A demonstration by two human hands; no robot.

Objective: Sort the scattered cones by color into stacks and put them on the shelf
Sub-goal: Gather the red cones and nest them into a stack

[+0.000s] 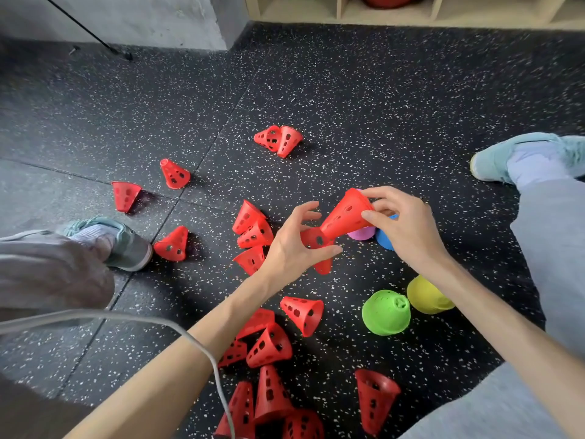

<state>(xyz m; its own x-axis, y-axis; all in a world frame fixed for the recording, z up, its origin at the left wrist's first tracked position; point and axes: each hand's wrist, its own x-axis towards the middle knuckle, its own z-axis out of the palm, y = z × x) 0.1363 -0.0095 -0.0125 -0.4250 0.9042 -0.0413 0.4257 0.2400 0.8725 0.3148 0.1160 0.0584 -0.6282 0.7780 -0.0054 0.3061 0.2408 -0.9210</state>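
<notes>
We see both bare forearms reaching forward and down over the speckled black floor [348, 90], hands meeting above the scattered red cones [269, 343]. The right hand [402, 226] is bent at the wrist, its thumb and fingers pinching the narrow end of a red cone [343, 217] held tilted in the air, wide end pointing down toward the left hand. The left hand [294, 245] sits just beside that cone's wide rim, fingers curled around a second red cone [316, 245] whose lower end juts out below the palm.

Taking the held cone as our landmark: just behind it, partly hidden by the right hand, sit a purple cone [361, 233] and a blue cone [384, 239]. Nearer us, under the right forearm, stand a green cone [386, 312] and a yellow cone [425, 296], touching or nearly so. Red cones lie on their sides to the left, beyond, and in a cluster below. The wooden shelf [411, 19] runs along the far edge, well apart. A shoe [506, 156] rests to the right.
</notes>
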